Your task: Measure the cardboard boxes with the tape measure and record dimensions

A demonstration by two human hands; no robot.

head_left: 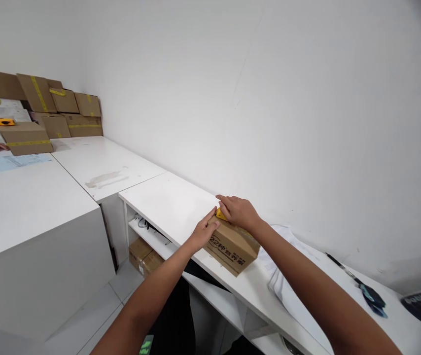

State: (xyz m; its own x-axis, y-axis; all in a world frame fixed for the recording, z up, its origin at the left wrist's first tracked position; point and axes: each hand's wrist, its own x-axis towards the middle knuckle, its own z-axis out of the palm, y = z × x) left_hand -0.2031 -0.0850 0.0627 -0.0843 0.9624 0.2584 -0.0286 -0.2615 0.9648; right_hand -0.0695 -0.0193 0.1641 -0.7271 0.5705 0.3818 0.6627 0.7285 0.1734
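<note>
Right hand (238, 213) wrapped around a yellow tool (220, 214) at the left end of a printed carton (230, 245), left hand (203, 234) clasping that same end, someone stands with the white counter (181, 199) beneath the carton, papers (282, 291) near its right end.

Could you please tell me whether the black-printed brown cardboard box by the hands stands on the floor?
No, the black-printed brown cardboard box rests on the flat white tabletop, with the left hand against it.
</note>
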